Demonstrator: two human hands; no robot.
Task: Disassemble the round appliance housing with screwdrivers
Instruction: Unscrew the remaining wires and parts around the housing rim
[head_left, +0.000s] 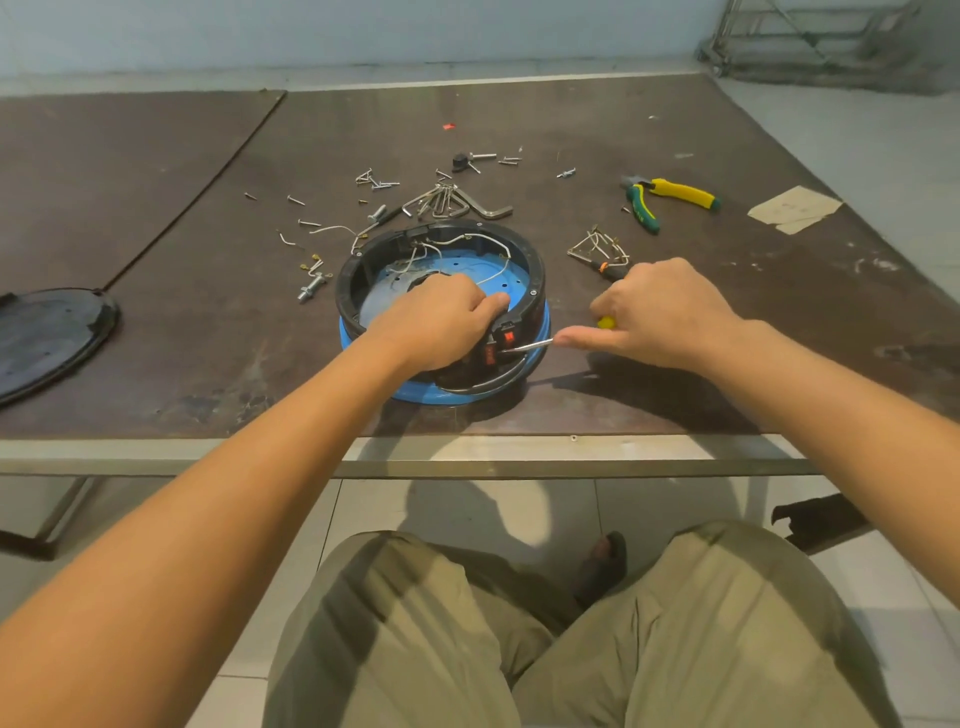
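Surface (701, 374): dark, worn board. The round housing (527, 260) is set on it near the front edge, in front of the person, open side up. It has a black ring wall on a blue base (421, 391), with white wires loose inside.

Left hand (441, 325): laid over the near rim of the housing, fingers (493, 300) curled over the rim and gripping it. The housing is judged to be steadied by this hand.

Right hand (662, 312): just to the right of the housing, not touching it. Its fingers are closed round the yellow handle of a screwdriver (529, 345); the thumb is stretched out toward the shaft.

Relation noted: the housing lies to the left of the right-hand fingers. The screwdriver's long axis runs almost level, right to left. The tip points left and is set at the red switch panel (506, 340) on the near-right outer wall. Whether the tip is seated in a screw head or in a seam cannot be told. The tool is carried by the right hand; the rim just above the panel is gripped by the left.

Judgement: the next move is expected to be made along or about this axis, so the housing must be held against turning.

Farther back: pliers (670, 195), hex keys (467, 203), loose screws (376, 181).
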